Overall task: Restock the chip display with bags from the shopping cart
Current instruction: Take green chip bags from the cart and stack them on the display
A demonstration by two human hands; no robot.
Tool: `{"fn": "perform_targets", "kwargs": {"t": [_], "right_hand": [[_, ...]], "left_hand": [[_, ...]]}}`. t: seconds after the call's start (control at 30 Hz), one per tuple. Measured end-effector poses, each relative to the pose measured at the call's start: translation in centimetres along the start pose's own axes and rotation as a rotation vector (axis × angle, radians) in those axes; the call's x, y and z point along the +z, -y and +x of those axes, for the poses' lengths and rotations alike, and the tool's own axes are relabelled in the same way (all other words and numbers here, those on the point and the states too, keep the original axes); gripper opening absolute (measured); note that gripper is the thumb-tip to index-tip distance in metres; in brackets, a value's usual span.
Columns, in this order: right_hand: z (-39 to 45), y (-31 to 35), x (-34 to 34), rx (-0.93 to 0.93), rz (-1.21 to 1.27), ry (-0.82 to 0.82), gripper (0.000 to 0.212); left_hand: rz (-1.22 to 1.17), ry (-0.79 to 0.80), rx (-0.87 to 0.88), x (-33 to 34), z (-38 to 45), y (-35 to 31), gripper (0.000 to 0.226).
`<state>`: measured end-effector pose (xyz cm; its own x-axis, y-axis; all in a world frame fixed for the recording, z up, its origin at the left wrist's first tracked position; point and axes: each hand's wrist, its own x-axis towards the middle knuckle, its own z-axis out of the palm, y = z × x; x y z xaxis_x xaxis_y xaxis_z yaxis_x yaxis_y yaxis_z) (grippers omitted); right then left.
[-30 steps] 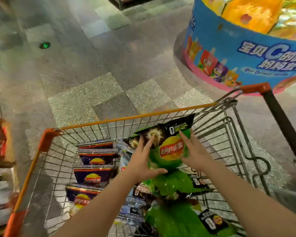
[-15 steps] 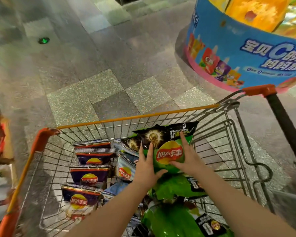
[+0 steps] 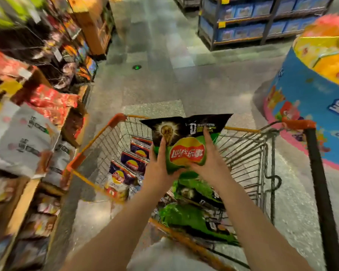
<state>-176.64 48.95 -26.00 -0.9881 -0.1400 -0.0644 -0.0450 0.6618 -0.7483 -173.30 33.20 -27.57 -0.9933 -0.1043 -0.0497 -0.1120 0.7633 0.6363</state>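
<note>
Head view, looking forward and down over a person's two bare arms. At the centre, a green and black chip bag (image 3: 186, 145) is held upright above an orange-rimmed wire shopping cart (image 3: 245, 153). The left hand (image 3: 159, 169) grips the bag's left edge, fingers up the front and thumb curled under its bottom. The right hand (image 3: 209, 163) grips the right edge the same way, fingers spread up the front. The bag hangs clear of the cart, touching nothing but the hands.

Inside the cart, at 6 o'clock from the held bag, lie more green bags (image 3: 194, 218). At 8 o'clock from it, a row of purple bags (image 3: 133, 163) lies along the cart's left side.

At 9 o'clock in the frame stands the chip display (image 3: 47, 106), shelves crowded with red, white and dark packets, heavily blurred. At 3 o'clock is a round blue promotional stand (image 3: 309, 98). At 1 o'clock, far back, blue shelving (image 3: 258, 22).

The step in hand looks like the carry: a bag picked up and not yet shelved. The next move probably calls for swinging it toward 9 o'clock and finding a gap among the packets; which slot suits it cannot be told through the blur.
</note>
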Motion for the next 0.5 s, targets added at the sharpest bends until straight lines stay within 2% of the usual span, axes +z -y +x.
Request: {"fn": "perform_targets", "kwargs": {"t": [0.13, 0.23, 0.37, 0.5], "right_hand": [[-4.7, 4.9, -0.6, -0.278, -0.067, 0.05, 0.114], [-8.5, 8.6, 0.2, -0.432, -0.024, 0.083, 0.117], [-13.4, 13.3, 2.6, -0.594, 0.065, 0.19, 0.115], [-19.1, 18.2, 6.2, -0.704, 0.049, 0.355, 0.113]], "left_hand": [[-0.067, -0.252, -0.029, -4.2, -7.4, -0.6, 0.11], [-0.08, -0.412, -0.056, -7.5, -13.0, -0.4, 0.117], [-0.031, -0.519, -0.123, -11.6, -20.3, 1.4, 0.104], [-0.018, -0.628, -0.231, -15.0, -28.6, 4.1, 0.11]]}}
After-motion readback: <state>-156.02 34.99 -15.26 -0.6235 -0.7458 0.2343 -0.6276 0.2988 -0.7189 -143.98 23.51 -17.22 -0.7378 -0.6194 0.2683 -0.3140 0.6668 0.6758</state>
